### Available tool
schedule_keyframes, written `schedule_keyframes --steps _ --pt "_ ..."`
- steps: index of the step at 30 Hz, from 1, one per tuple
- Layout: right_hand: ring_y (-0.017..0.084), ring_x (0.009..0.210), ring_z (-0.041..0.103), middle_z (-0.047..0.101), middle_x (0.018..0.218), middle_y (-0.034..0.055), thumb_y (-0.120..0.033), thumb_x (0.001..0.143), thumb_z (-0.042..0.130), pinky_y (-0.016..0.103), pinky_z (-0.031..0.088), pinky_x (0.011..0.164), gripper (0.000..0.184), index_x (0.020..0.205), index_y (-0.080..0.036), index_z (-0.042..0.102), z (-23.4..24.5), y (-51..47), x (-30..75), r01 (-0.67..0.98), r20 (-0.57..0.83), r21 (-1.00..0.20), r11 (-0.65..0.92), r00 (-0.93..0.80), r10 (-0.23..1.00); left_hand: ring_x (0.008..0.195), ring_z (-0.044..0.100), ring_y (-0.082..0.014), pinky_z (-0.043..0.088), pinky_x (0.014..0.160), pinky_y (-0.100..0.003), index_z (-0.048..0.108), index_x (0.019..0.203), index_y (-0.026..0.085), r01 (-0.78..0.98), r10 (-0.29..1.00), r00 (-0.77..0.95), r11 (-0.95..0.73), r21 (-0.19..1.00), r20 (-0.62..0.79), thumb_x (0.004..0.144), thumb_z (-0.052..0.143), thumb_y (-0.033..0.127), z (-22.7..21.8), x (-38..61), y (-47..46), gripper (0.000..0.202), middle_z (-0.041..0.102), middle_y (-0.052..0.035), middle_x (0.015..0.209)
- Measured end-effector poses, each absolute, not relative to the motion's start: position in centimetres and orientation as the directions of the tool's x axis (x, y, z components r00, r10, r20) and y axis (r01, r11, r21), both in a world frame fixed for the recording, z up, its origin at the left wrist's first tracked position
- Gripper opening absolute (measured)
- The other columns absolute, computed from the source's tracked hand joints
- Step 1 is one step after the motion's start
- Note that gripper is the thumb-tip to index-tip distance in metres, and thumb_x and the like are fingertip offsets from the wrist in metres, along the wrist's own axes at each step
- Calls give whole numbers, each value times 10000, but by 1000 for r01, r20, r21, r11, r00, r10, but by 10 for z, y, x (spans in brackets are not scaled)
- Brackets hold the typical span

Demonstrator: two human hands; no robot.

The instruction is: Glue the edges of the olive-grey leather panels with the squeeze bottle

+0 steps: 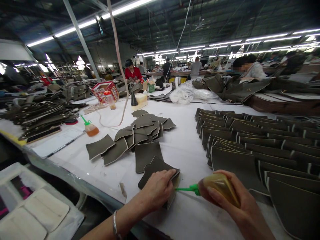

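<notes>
My left hand (158,187) is closed on a dark olive leather-like piece (156,165) with pale edges, pressing it near the table's front edge. Part of that piece is folded or doubled under my fingers, and its underside is mostly hidden. In my right hand (238,208) lies a squeeze bottle (222,187) of amber liquid, tilted on its side. Its thin green nozzle (186,189) points left, with the tip at the piece's edge beside my left fingers. A flat squarish piece (148,156) lies just behind.
A loose pile of similar pieces (143,128) lies beyond my hands. Overlapping rows of larger panels (230,156) fill the right side. Another green-tipped bottle (91,129) stands at left, near a clipboard-like board (58,143). Several people work farther back.
</notes>
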State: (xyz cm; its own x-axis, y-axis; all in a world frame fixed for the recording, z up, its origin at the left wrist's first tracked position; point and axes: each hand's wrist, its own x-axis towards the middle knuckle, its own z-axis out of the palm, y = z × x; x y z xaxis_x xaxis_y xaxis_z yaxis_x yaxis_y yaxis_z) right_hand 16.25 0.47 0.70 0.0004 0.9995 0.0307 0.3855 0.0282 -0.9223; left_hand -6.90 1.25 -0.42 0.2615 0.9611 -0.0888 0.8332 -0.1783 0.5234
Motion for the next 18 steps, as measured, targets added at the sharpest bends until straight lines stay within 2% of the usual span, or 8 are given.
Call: schedule_keyframes --steps 4,8,13,18 --pt "240 874 611 643 955 -12 -620 776 632 309 437 770 522 1123 -248 514 5 1 159 382 52 -923 38 26 998 998 642 -224 468 900 -304 576 1285 207 827 961 264 -178 534 -88 882 385 157 -3 -69 11 448 689 -62 1070" --pt "212 855 615 640 943 -18 -643 786 622 275 442 771 544 1133 -243 502 -1 -1 161 333 6 -943 8 -9 1000 1015 639 -221 464 906 -301 572 1277 212 818 964 259 -182 546 -66 887 387 160 -4 -69 11 435 687 -58 1088" --pt "208 872 610 634 970 -21 -678 776 625 274 440 778 579 1147 -251 501 -2 -4 163 387 7 -922 5 5 1000 1023 636 -214 459 920 -294 568 1282 217 818 966 248 -173 548 -65 889 390 159 -6 -70 9 436 686 -53 1096" --pt "203 873 601 627 968 -22 -641 791 617 260 428 790 533 1125 -243 499 3 -13 156 312 -14 -950 -11 -9 1000 1003 643 -217 464 912 -301 568 1281 210 815 970 240 -174 553 -48 889 384 159 -7 -70 9 437 686 -55 1082"
